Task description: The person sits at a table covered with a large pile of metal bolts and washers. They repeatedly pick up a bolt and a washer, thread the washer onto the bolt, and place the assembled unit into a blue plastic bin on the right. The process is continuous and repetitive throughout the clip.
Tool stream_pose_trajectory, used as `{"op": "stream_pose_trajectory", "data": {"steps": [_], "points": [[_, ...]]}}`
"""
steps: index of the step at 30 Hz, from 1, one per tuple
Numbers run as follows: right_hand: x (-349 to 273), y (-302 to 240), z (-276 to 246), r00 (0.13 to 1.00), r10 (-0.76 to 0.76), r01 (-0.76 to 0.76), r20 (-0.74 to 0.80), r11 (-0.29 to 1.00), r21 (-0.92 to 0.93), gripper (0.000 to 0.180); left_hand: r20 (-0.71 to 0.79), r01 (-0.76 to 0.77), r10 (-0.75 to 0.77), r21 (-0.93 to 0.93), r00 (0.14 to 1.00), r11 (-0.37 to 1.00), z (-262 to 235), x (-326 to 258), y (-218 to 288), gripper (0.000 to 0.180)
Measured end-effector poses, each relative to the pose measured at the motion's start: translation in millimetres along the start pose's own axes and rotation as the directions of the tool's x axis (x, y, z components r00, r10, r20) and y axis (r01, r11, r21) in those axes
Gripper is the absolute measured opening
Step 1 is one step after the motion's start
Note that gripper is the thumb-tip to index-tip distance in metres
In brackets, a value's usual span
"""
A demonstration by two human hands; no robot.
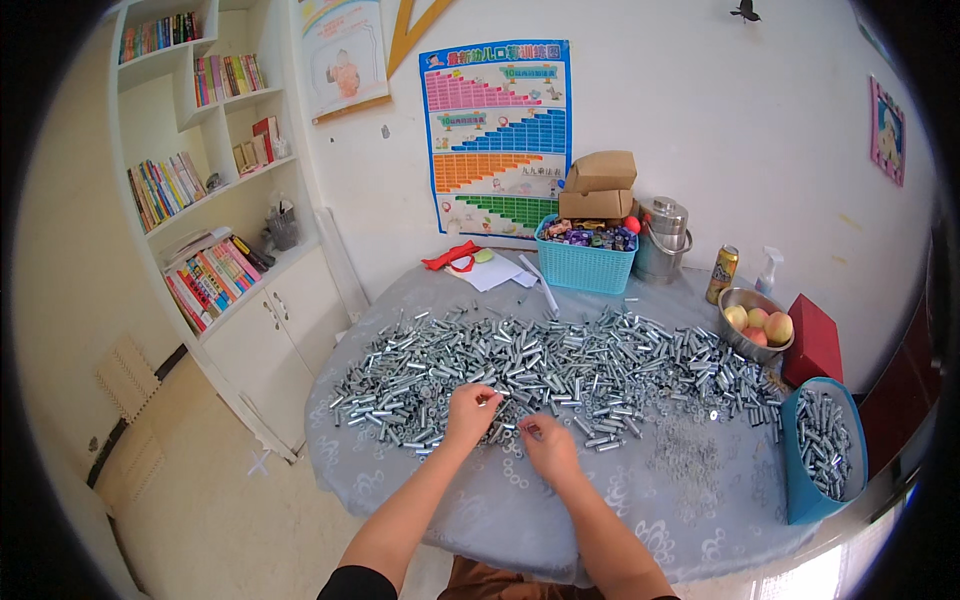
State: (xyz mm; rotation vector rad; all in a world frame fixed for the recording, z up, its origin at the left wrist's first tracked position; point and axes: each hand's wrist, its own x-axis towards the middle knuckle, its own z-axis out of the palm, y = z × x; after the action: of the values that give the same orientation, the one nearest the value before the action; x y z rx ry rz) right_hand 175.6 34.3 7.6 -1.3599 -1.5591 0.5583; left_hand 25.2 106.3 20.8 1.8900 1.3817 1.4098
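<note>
Left hand [468, 418] and right hand [553, 452], fingers curled narrow, at the near side of a metal-tube heap [520, 362]; whether they grip anything, I cannot tell.
Bare grey, pattern-woven tablecloth [475, 510] borders the curved near edge; a blue bin [800, 475] stands rightmost; steel fruit bowl [738, 341] and turquoise basket [585, 270] stand behind; tubes gleam, cylindrical.

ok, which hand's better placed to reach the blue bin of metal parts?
Right, probably: the right hand is nearer the blue bin; the left hand would have to reach past the right one.
</note>
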Motion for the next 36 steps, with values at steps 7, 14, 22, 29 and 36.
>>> {"op": "stream_pose_trajectory", "data": {"steps": [7, 14, 22, 29, 36], "points": [[6, 7, 8, 0.982, 0.160, -0.189, 0.102, 0.783, 0.593, 0.031, 0.042, 0.256, -0.300, -0.641, 0.953, 0.723, -36, -41, 19, 0.028], [1, -7, 6, 0.969, 0.023, -0.154, 0.245, 0.832, 0.533, 0.039, 0.059, 0.296, -0.435, -0.813, 0.899, 0.501, -40, -80, 20, 0.024], [-8, -28, 5, 0.976, -0.107, 0.073, 0.192, 0.982, 0.173, 0.038, 0.047, 0.296, -0.441, -0.804, 0.896, 0.516, -36, -85, 14, 0.023], [-10, -36, 6, 0.971, -0.159, 0.106, 0.176, 0.955, 0.278, 0.032, 0.037, 0.302, -0.403, -0.726, 0.915, 0.618, -30, -92, 17, 0.020], [-10, -39, 7, 0.967, -0.176, 0.096, 0.183, 0.922, 0.375, 0.030, 0.152, 0.357, -0.332, -0.569, 0.931, 0.741, -33, -97, 11, 0.021]]}}
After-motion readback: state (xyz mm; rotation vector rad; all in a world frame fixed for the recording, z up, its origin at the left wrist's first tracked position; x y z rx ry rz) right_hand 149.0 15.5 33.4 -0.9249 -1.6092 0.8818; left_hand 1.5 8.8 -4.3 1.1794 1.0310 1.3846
